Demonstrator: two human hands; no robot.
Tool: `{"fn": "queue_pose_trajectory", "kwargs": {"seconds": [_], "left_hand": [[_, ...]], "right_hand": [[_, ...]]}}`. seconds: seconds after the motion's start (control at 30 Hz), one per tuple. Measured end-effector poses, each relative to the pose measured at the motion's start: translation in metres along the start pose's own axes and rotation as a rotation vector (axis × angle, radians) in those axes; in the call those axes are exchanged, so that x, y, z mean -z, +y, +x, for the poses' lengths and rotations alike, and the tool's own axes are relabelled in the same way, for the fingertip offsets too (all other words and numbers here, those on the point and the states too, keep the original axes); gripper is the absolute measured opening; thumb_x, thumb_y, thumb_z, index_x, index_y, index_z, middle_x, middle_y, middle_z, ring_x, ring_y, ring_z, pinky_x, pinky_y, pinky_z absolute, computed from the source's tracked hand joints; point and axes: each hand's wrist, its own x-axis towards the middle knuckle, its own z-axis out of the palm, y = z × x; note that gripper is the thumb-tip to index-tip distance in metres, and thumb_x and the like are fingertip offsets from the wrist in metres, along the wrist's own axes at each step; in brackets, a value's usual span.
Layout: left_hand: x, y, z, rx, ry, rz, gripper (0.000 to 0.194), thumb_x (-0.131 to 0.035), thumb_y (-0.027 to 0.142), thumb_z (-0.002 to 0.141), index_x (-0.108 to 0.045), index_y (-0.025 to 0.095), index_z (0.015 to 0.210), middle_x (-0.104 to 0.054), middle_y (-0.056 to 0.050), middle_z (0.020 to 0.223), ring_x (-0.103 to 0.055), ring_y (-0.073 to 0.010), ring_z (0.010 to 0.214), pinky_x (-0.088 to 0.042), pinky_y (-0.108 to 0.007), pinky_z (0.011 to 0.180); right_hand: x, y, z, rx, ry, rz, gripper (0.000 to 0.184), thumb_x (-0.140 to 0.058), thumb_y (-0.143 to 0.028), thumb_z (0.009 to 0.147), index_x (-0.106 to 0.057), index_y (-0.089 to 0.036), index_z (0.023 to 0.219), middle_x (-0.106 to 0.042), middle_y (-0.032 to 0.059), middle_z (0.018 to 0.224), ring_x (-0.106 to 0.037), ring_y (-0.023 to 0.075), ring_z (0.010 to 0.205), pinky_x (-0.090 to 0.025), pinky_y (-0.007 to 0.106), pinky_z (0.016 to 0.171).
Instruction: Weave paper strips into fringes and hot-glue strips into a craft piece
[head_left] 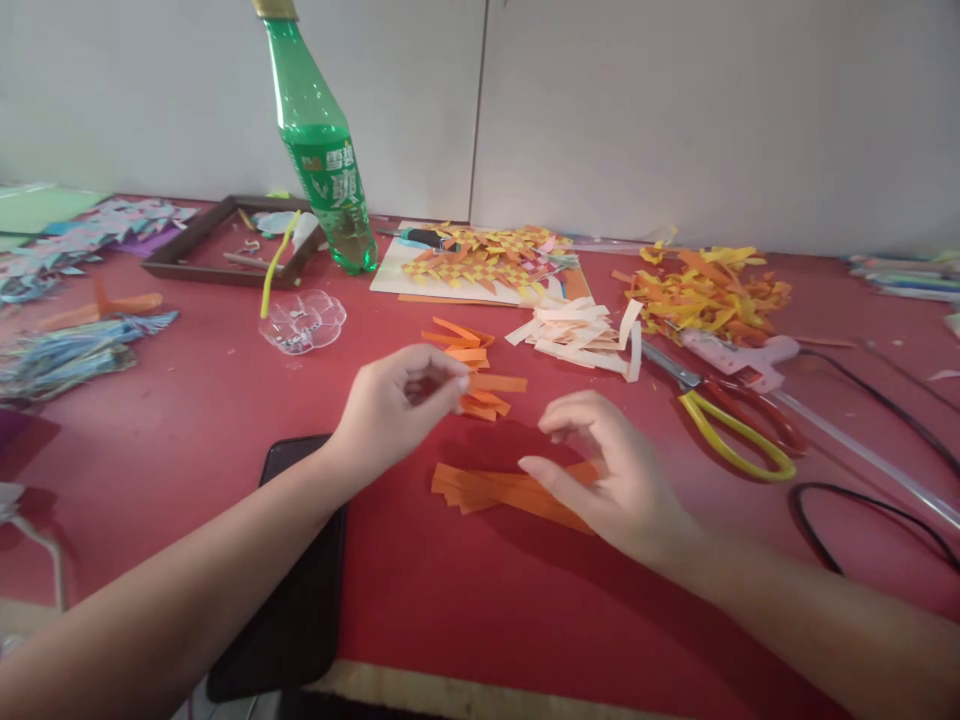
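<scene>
My left hand is closed in a pinch, its fingertips against a small group of folded orange paper strips. Whether a strip is between those fingertips I cannot make out. To the right, my right hand has its fingers curved and apart, with nothing between thumb and fingers. Beneath it lies a stack of flat orange paper strips, partly covered by the hand. Just beyond are pale peach paper strips in a loose pile.
Scissors and a pink glue gun with a cable lie right, near yellow-orange folded strips. A green bottle, clear dish and brown frame stand behind left. A black phone-like slab lies under my left forearm.
</scene>
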Motion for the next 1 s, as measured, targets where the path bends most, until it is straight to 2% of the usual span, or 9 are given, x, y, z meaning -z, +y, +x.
{"fn": "queue_pose_trajectory", "kwargs": {"seconds": [0.07,0.13,0.27,0.33,0.47,0.6,0.9,1.0], "left_hand": [[0.004,-0.005,0.004,0.005,0.113,0.098,0.014,-0.065,0.031,0.087,-0.065,0.018,0.092,-0.072,-0.004,0.085,-0.068,-0.0149,0.070,-0.054,-0.027,0.066],[0.007,-0.009,0.007,-0.001,0.182,0.233,0.018,-0.062,0.031,0.088,-0.064,0.019,0.101,-0.073,-0.006,0.097,-0.068,-0.0168,0.078,-0.053,-0.030,0.071],[0.006,-0.010,0.006,-0.030,0.241,0.451,0.045,-0.063,0.034,0.086,-0.055,0.021,0.128,-0.062,-0.014,0.133,-0.063,-0.0276,0.110,-0.053,-0.041,0.084],[0.004,-0.008,0.004,-0.066,0.260,0.501,0.050,-0.063,0.034,0.086,-0.052,0.020,0.132,-0.054,-0.016,0.143,-0.055,-0.0325,0.123,-0.050,-0.048,0.093],[0.001,-0.004,0.002,-0.136,0.227,0.530,0.039,-0.061,0.031,0.087,-0.054,0.021,0.125,-0.056,-0.015,0.141,-0.045,-0.0337,0.137,-0.042,-0.052,0.105],[0.001,-0.003,0.003,-0.158,0.203,0.524,0.036,-0.060,0.030,0.088,-0.054,0.020,0.122,-0.057,-0.016,0.141,-0.041,-0.0328,0.141,-0.040,-0.052,0.108],[0.000,-0.004,0.001,-0.194,0.178,0.493,0.035,-0.061,0.028,0.088,-0.054,0.022,0.121,-0.053,-0.015,0.144,-0.047,-0.0319,0.135,-0.046,-0.049,0.101],[-0.001,-0.004,0.000,-0.187,0.151,0.461,0.035,-0.060,0.029,0.089,-0.055,0.021,0.123,-0.059,-0.014,0.139,-0.052,-0.0308,0.129,-0.046,-0.048,0.100]], "right_hand": [[0.001,-0.001,0.002,0.142,-0.094,-0.112,0.012,-0.069,-0.028,0.087,-0.060,-0.022,0.092,-0.063,0.0054,0.089,-0.062,0.0187,0.084,-0.054,0.033,0.075],[0.001,-0.003,0.002,0.217,-0.193,-0.159,0.011,-0.069,-0.029,0.087,-0.063,-0.020,0.088,-0.065,0.0063,0.087,-0.060,0.0194,0.083,-0.053,0.035,0.074],[-0.002,-0.003,0.000,0.174,-0.333,-0.189,0.012,-0.069,-0.030,0.088,-0.067,-0.018,0.088,-0.066,0.0077,0.089,-0.058,0.0200,0.082,-0.052,0.036,0.076],[-0.003,-0.004,-0.001,0.149,-0.351,-0.181,0.010,-0.066,-0.025,0.090,-0.066,-0.018,0.084,-0.065,0.0071,0.088,-0.057,0.0189,0.081,-0.052,0.035,0.075],[-0.002,-0.004,0.001,0.133,-0.317,-0.151,0.012,-0.064,-0.021,0.091,-0.069,-0.018,0.081,-0.064,0.0062,0.085,-0.057,0.0176,0.079,-0.051,0.032,0.073],[0.001,-0.005,0.003,0.145,-0.310,-0.128,0.016,-0.062,-0.020,0.093,-0.073,-0.018,0.081,-0.065,0.0067,0.083,-0.057,0.0172,0.078,-0.051,0.031,0.071],[0.005,-0.011,0.006,0.158,-0.315,-0.151,0.021,-0.058,-0.019,0.092,-0.077,-0.020,0.082,-0.068,0.0081,0.085,-0.057,0.0180,0.078,-0.052,0.033,0.070],[0.008,-0.014,0.008,0.167,-0.280,-0.128,0.020,-0.060,-0.020,0.092,-0.075,-0.020,0.078,-0.068,0.0071,0.081,-0.057,0.0174,0.075,-0.052,0.032,0.067]]}}
